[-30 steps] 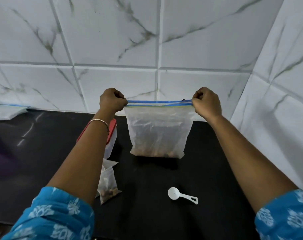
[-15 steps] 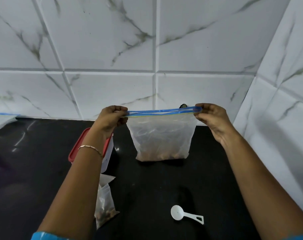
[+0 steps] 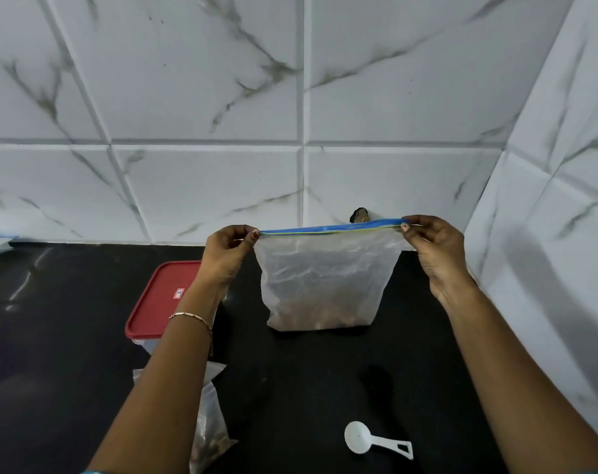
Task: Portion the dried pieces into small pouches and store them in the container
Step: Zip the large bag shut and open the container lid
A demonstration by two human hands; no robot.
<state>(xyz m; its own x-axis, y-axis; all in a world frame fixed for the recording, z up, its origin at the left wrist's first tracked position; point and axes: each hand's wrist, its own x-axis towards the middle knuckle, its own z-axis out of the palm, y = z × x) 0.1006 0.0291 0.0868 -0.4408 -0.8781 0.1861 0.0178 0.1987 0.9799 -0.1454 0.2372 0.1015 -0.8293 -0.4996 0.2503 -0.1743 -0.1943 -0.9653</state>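
Left hand [image 3: 227, 249], right hand [image 3: 434, 248] each pinch one end of zip bag [image 3: 324, 285] seal — taut, likely steadying bag upright near bench [image 3: 68, 336] back edge. Lidded container [image 3: 160, 299] just left; pouch [image 3: 210, 429] at front edge.

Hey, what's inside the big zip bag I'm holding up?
Brownish dried pieces sit at the bottom of the zip bag. The cloudy plastic blurs them, so their kind and number cannot be told.
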